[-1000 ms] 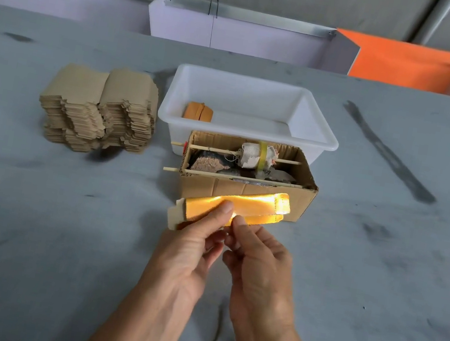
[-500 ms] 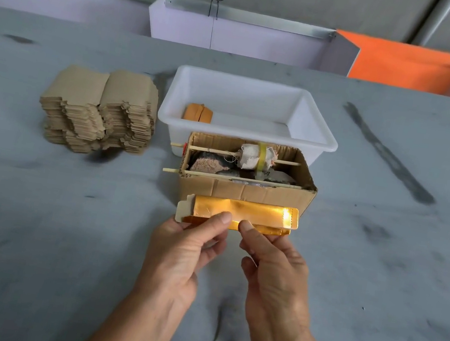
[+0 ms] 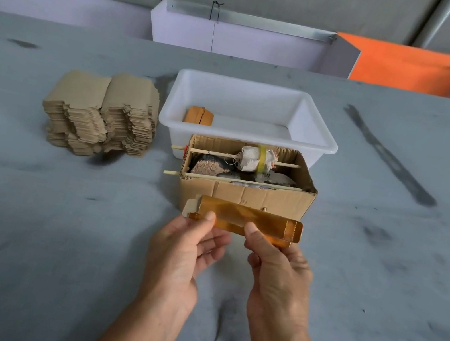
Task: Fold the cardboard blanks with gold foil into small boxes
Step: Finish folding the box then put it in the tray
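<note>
Gold blank [image 3: 242, 218] lying long axis nine-to-three, at twelve o'clock from both hands. Left hand [image 3: 182, 250] pinching left end, right hand [image 3: 278, 273] pinching middle; right end sticking out free.

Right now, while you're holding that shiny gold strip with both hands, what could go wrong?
Both hands, the left hand and the right hand, pinch the gold foil blank only along its near edge, so it might slip or crease in the wrong spot. It also hangs right in front of the open cardboard box, so a fold could bump that box or the stick poking out of its side.
</note>
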Demonstrator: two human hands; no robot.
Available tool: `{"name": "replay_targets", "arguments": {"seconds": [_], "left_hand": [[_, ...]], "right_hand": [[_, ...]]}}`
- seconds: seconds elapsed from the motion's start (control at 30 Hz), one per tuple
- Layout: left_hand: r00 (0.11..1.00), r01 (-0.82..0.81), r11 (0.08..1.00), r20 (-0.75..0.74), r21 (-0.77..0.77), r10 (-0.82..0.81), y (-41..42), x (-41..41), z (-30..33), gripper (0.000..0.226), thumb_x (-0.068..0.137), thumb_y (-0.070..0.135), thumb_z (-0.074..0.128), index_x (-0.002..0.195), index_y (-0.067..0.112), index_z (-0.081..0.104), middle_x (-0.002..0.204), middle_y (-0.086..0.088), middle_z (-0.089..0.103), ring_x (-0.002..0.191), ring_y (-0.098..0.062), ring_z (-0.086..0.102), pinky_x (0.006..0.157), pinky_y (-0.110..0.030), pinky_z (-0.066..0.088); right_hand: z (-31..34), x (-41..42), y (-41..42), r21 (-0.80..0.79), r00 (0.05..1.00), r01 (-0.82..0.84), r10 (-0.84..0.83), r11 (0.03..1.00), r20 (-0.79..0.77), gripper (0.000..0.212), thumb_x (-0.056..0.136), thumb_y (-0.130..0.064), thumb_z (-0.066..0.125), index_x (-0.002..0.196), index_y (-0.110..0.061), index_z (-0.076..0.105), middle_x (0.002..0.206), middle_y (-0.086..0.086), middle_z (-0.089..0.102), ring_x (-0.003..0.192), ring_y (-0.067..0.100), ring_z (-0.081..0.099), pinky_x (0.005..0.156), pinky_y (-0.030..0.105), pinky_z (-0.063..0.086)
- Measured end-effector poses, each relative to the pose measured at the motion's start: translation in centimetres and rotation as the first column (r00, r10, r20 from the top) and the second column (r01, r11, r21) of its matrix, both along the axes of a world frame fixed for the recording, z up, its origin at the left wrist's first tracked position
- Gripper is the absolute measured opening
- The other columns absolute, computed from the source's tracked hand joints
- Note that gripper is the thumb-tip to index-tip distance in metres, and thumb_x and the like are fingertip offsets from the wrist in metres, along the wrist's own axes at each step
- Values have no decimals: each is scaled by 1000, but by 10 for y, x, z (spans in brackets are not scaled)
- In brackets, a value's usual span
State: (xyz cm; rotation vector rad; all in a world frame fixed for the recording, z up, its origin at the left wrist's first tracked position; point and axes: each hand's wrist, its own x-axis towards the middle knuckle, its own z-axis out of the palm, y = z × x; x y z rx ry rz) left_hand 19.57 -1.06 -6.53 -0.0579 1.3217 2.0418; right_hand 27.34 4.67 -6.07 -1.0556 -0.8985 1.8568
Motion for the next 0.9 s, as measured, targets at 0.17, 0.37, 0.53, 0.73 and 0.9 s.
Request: {"name": "replay_targets", "arguments": {"seconds": [0.17, 0.37, 0.53, 0.73, 0.9], "left_hand": [[1000, -4, 1000, 21, -19, 4, -1, -2, 0, 9, 89, 7, 58, 81, 9, 62, 60, -9, 68, 54, -17, 68, 45, -19, 50], [998, -51, 997, -35, -50, 49, -4, -9, 3, 11, 92, 13, 56, 83, 11, 64, 66, -12, 71, 60, -20, 70, 47, -20, 50], [987, -55, 995, -155, -81, 42, -6, -7, 5, 6, 88, 8, 62, 86, 14, 63, 77, -10, 71, 61, -16, 69, 48, -19, 49], [385, -145, 920, -877, -365, -287, -24, -10, 12, 59, 57, 32, 85, 113, 28, 66, 105, 24, 57, 100, 5, 55, 88, -12, 43], [297, -84, 868, -844, -490, -447, -26, -14, 18, 38, 62, 34, 83, 98, 26, 74, 86, 19, 67, 79, -4, 63, 77, -29, 52]], "right_hand": [[-2, 4, 2, 20, 996, -55, 53, 998, 65, 17, 71, -6, 75, 63, -17, 66, 57, -1, 64, 53, 6, 58, 63, 26, 39], [6, 18, 15, -34, 987, -157, 158, 987, 7, 14, 84, -16, 66, 70, -17, 67, 70, 4, 70, 60, 11, 65, 63, 26, 45], [12, 21, 21, 41, 989, -111, 107, 993, 98, 20, 82, -5, 68, 66, -16, 64, 50, -4, 60, 52, 7, 62, 58, 23, 41], [15, 23, 26, 114, 968, -162, 135, 980, 213, 17, 82, -5, 69, 68, -13, 65, 51, -3, 62, 48, 7, 61, 56, 25, 41], [18, 21, 29, 13, 977, -187, 184, 982, 109, 18, 81, -5, 68, 66, -12, 60, 47, -4, 57, 44, 8, 59, 41, 16, 40]]}}
